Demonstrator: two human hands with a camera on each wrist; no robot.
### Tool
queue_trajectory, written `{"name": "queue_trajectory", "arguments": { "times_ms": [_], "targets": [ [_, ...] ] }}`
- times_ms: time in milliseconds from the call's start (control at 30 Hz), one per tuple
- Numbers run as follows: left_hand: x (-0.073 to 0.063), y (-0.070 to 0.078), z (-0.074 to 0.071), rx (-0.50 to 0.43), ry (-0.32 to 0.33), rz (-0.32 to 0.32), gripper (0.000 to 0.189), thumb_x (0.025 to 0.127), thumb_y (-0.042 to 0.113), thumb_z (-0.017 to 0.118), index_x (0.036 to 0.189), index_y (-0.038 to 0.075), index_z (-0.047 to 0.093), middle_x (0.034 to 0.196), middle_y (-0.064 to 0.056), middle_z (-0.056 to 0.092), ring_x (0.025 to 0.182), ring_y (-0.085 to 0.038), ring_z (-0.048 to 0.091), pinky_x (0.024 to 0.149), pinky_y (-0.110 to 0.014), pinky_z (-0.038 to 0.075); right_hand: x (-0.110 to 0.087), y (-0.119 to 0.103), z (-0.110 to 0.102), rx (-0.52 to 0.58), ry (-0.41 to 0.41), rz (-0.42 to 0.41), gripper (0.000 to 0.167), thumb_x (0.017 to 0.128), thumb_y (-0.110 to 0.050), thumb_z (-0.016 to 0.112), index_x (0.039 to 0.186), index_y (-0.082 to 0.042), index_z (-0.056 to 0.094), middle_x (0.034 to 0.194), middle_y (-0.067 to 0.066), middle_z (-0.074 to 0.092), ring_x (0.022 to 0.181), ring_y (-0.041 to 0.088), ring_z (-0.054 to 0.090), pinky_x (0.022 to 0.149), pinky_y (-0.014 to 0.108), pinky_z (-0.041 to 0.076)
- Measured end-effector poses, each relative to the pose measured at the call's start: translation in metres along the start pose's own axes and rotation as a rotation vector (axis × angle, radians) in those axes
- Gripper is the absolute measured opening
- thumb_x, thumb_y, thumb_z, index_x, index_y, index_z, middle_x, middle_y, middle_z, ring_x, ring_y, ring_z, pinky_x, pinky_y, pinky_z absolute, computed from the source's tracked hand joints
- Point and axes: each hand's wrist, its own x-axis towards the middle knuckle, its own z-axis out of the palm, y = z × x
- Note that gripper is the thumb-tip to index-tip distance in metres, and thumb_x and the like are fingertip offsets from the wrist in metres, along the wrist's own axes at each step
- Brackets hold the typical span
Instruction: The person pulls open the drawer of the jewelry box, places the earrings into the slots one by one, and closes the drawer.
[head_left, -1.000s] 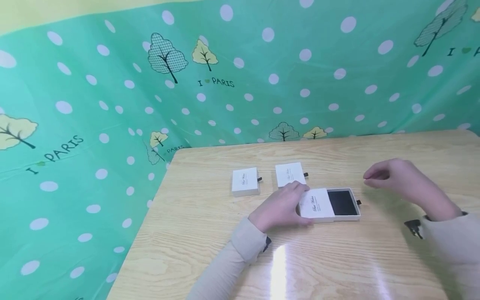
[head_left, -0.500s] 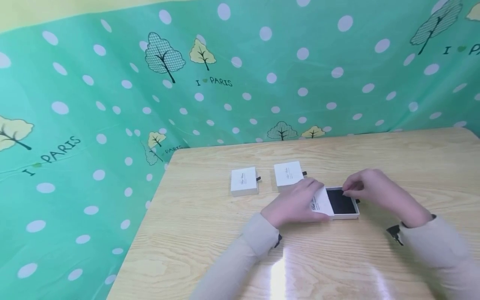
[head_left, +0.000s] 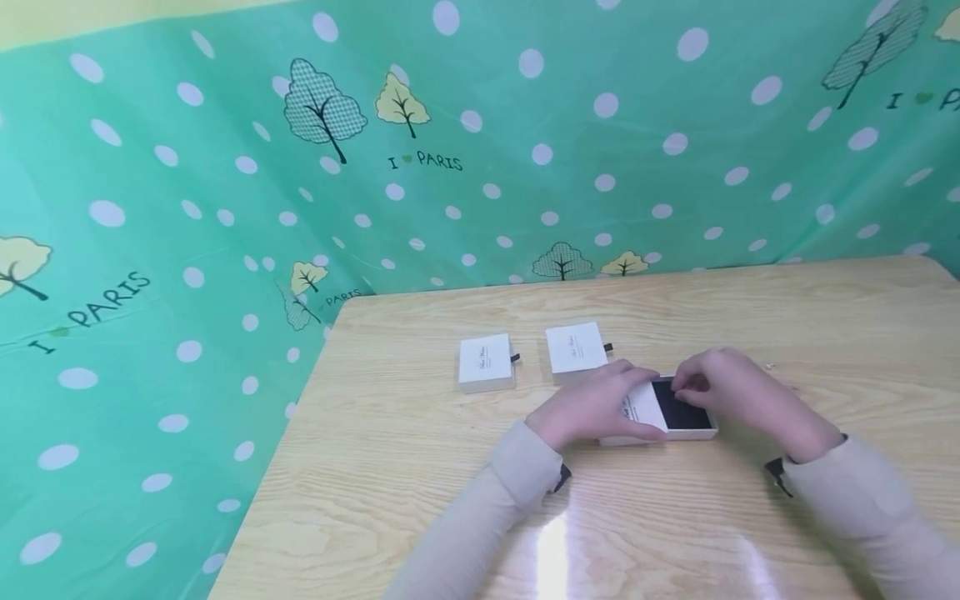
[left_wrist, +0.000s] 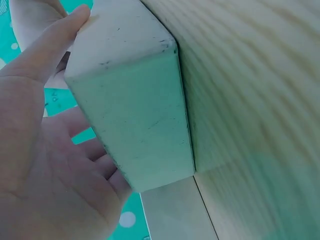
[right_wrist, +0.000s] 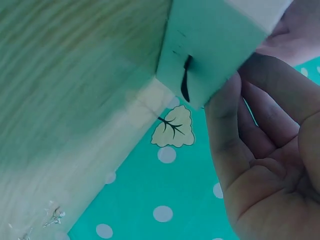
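**Okay, white cardboard-looking slide-out box [head_left: 643,408] partly slid apart on a pale wood-grain bench [head_left: 345,500]**

So the left hand [head_left: 592,404] has its grip clamped round the box's outer sleeve, thumb at the near edge and fingers over at the far one. Left wrist view shows the box's plain, slightly scuffed end up close. The box lies flat on the bench, with its white tray with black lining [head_left: 684,412] sticking out to the right.

The right hand [head_left: 731,396] is over that tray, thumb and forefinger together at the lining. Can't tell if that grip has anything tiny pinched in it; the fingertips are too small in the head view and hidden behind the box in the right wrist one. A thin black tab [right_wrist: 186,82] pokes out of the tray's end.

Just behind the left hand there's a second white square box with dark lettering [head_left: 576,346], and a third matching white box [head_left: 483,360] farther left, both closed.

Past the right hand sits a small silvery piece [head_left: 770,367], kinda blurry. Both arms wear off-white long sleeves [head_left: 480,517]. Teal fabric with white dots and tree prints [head_left: 450,258] hangs behind it all.
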Motion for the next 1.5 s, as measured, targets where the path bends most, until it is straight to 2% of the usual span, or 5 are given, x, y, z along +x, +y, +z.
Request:
{"name": "queue_trajectory", "arguments": {
  "times_ms": [400,667,800,1200,1500],
  "targets": [
    [0.002,0.000,-0.001,-0.003,-0.010,-0.002,0.085,0.079,0.065,0.072,0.149,0.025,0.045,0.134,0.007,0.054,0.095,-0.001,0.051,0.072,-0.010,0.042,-0.003,-0.008,0.008,-0.147,0.067,-0.005,0.010,0.078,0.006,0.073,0.074,-0.002,0.071,0.075,0.007,0.069,0.069,0.018,0.063,0.061,0.037,0.057],
    [0.003,0.000,0.004,-0.015,-0.023,0.003,0.084,0.079,0.065,0.072,0.148,0.025,0.045,0.132,0.009,0.053,0.094,0.000,0.049,0.072,-0.010,0.041,-0.007,-0.009,0.012,-0.200,0.078,-0.021,0.019,0.079,0.007,0.073,0.068,-0.008,0.071,0.071,0.001,0.064,0.065,0.013,0.059,0.057,0.033,0.054],
    [0.004,0.001,0.004,-0.016,-0.028,0.000,0.084,0.079,0.065,0.072,0.148,0.026,0.045,0.131,0.010,0.054,0.094,0.001,0.049,0.071,-0.009,0.041,-0.010,-0.006,0.012,-0.196,0.074,-0.036,0.019,0.079,0.006,0.075,0.068,-0.009,0.073,0.071,-0.002,0.058,0.064,0.010,0.054,0.055,0.030,0.051],
    [0.002,0.002,0.005,-0.054,-0.021,-0.016,0.084,0.077,0.063,0.075,0.147,0.026,0.046,0.131,0.010,0.054,0.092,0.001,0.050,0.070,-0.009,0.041,-0.013,-0.001,0.009,-0.178,0.058,-0.108,0.023,0.077,0.005,0.078,0.070,-0.017,0.073,0.068,-0.010,0.058,0.065,0.005,0.055,0.058,0.030,0.052],
    [0.002,0.001,0.005,-0.041,-0.003,-0.026,0.085,0.078,0.065,0.073,0.148,0.026,0.045,0.134,0.008,0.053,0.094,0.000,0.050,0.073,-0.010,0.043,-0.012,0.004,0.002,-0.089,0.080,-0.085,0.008,0.081,-0.006,0.079,0.083,-0.013,0.076,0.082,-0.006,0.068,0.076,0.010,0.063,0.065,0.030,0.056]
  ]
}}
